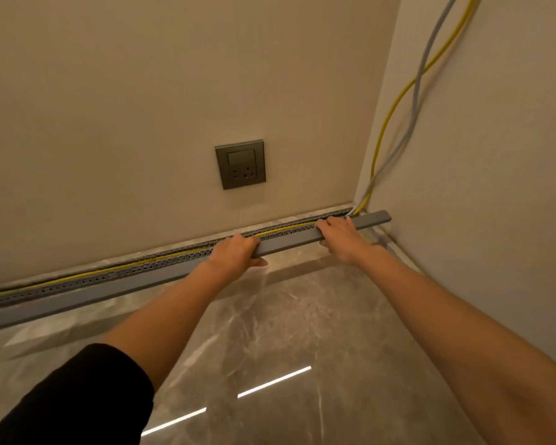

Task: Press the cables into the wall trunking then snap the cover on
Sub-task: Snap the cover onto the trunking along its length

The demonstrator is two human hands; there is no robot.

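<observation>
Two hands, left (235, 252) and right (339, 234), grip one cover (289, 240); seemingly two cables (395, 107).

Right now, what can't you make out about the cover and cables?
- Cover: left end leaves the head view's left edge; both hands, left hand and right hand, hide their grip sections.
- Grey cable inside trunking: too small to trace.
- Cable tops: cut off above.

Glossy grey-brown marble-patterned tile floor (286, 332) with pale veins and bright strip-light reflections, matching stone skirting (161, 248) along its far edge, long grey slotted plastic wall trunking (77, 282) running at floor level against the skirting, open-topped.
</observation>
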